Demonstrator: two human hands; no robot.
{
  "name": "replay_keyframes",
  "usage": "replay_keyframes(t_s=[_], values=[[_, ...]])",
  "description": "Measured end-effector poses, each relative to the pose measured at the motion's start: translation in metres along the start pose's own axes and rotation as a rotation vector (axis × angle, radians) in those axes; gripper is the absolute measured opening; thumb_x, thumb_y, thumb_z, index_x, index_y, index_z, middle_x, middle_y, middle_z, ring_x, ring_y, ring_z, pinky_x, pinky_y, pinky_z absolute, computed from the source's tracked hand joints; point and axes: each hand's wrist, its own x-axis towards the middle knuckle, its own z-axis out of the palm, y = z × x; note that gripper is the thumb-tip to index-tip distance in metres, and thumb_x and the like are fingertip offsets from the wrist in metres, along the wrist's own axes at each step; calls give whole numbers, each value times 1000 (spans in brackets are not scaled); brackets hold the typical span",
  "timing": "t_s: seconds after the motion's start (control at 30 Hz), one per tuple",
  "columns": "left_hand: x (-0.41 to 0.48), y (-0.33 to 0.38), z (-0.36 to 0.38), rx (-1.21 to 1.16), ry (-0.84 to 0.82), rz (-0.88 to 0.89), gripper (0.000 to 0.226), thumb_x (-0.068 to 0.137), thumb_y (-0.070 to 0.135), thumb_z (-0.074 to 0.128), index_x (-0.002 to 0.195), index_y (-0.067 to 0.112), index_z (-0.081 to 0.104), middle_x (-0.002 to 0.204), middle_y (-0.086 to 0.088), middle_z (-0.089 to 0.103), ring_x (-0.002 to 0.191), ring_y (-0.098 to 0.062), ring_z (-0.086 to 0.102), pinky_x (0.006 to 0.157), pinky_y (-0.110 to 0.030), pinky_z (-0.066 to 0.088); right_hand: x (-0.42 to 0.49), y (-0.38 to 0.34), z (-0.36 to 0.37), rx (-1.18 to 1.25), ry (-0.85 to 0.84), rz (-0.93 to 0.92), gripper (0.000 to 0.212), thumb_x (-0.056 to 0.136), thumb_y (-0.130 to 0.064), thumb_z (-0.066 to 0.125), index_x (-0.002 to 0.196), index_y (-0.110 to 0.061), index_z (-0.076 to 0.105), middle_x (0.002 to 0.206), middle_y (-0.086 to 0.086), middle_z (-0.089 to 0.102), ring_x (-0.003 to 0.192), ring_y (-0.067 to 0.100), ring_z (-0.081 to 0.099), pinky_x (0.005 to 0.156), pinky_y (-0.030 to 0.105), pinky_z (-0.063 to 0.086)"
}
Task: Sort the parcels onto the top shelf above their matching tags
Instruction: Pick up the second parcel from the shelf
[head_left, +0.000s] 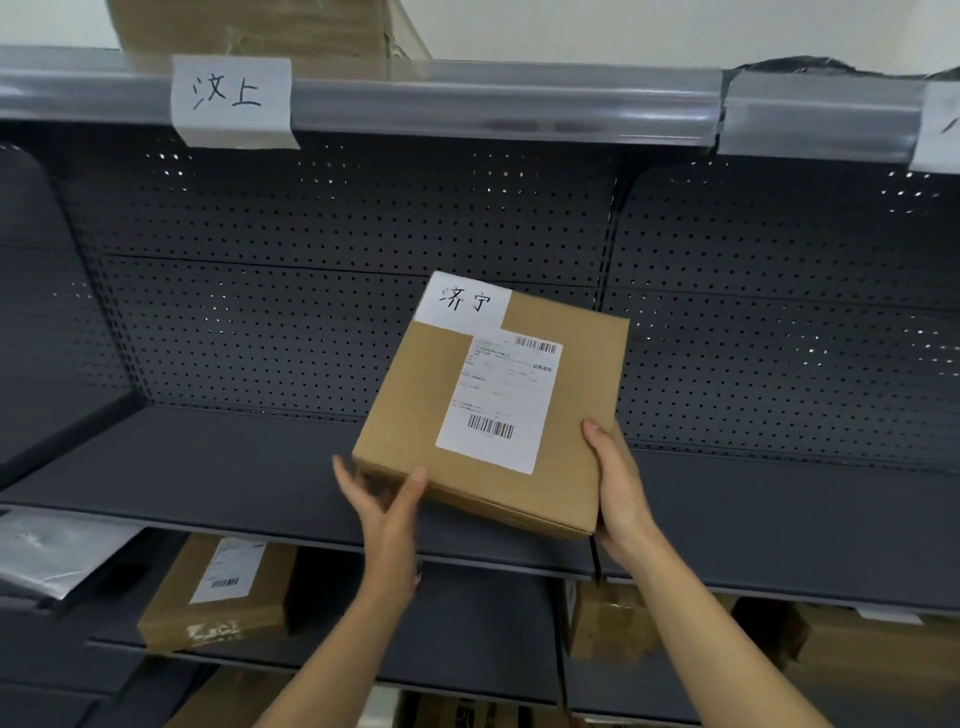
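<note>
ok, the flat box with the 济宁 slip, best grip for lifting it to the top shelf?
Grip the cardboard box by its two opposite side edges near the bottom corners, as now: left hand from the left, right hand from the right. It is wide, flat and tilted face-up, so a two-sided hold probably steadies it and keeps the 济宁 slip readable.

A dark perforated back panel (322, 270) lined the shelving unit, with a vertical upright (605, 291) dividing its two bays. The middle shelf (218, 467) stood bare of goods. A clear plastic label rail (519, 109) ran along the front edge above (its surface caught the light). A pale wall (623, 31) showed behind the unit's top.
</note>
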Motion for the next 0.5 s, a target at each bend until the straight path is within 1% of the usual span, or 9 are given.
replay_keyframes(t_s=[0.03, 0.1, 0.17, 0.23, 0.33, 0.37, 0.43, 0.47, 0.5], values=[[5, 9, -8, 49, 13, 42, 106, 69, 42, 79, 153, 42, 14, 158, 5, 28, 138, -21, 41, 115, -50, 31, 0, -1, 1, -20, -8, -16, 81, 85, -58, 64, 157, -31, 38, 147, -4, 61, 130, 18, 62, 112, 50, 46], [13, 27, -26, 184, -37, 140, 87, 76, 49, 70, 151, 22, 34, 149, -4, 48, 133, -24, 49, 111, -44, 38, -1, -4, 5, -47, -52, -53, 90, 79, -62, 67, 158, -35, 35, 151, -6, 58, 134, 17, 59, 115, 49, 43], [15, 43, -39, 350, -115, 238, 60, 89, 39, 57, 141, 10, 49, 135, -9, 61, 125, -26, 56, 103, -37, 46, -4, -5, 12, -55, -96, -80, 93, 77, -64, 68, 158, -36, 34, 153, -7, 56, 136, 16, 56, 117, 49, 41], [15, 54, -52, 415, -139, 294, 50, 93, 31, 51, 137, 9, 54, 129, -11, 65, 120, -30, 59, 101, -44, 48, -9, -9, 23, -57, -144, -99, 96, 75, -65, 67, 159, -37, 31, 154, -8, 54, 137, 15, 56, 117, 49, 41], [12, 69, -65, 402, -122, 348, 52, 92, 26, 52, 142, 10, 49, 136, -8, 62, 125, -27, 57, 106, -51, 42, -14, -13, 41, -60, -199, -162, 92, 80, -60, 65, 161, -36, 27, 156, -9, 52, 137, 10, 54, 118, 44, 40], [9, 74, -68, 406, -119, 366, 56, 91, 27, 53, 144, 11, 46, 139, -7, 59, 129, -26, 54, 108, -51, 40, -16, -13, 46, -75, -209, -186, 86, 87, -54, 63, 162, -35, 26, 156, -11, 52, 136, 6, 54, 117, 38, 41], [5, 82, -73, 432, -111, 418, 62, 89, 32, 53, 146, 12, 43, 143, -6, 56, 131, -25, 52, 109, -50, 40, -20, -14, 54, -99, -218, -234, 70, 101, -40, 57, 162, -34, 24, 153, -15, 52, 125, -12, 56, 105, 16, 47], [2, 84, -75, 444, -108, 450, 64, 87, 33, 53, 147, 11, 42, 143, -6, 55, 132, -25, 51, 108, -49, 40, -22, -15, 56, -102, -215, -252, 66, 103, -36, 54, 162, -33, 25, 151, -16, 52, 119, -19, 56, 98, 9, 48], [1, 86, -78, 458, -104, 488, 65, 87, 34, 52, 147, 10, 41, 144, -5, 54, 132, -24, 50, 108, -48, 41, -27, -16, 57, -110, -210, -280, 68, 102, -38, 55, 162, -31, 25, 151, -17, 52, 119, -21, 56, 98, 6, 47]])
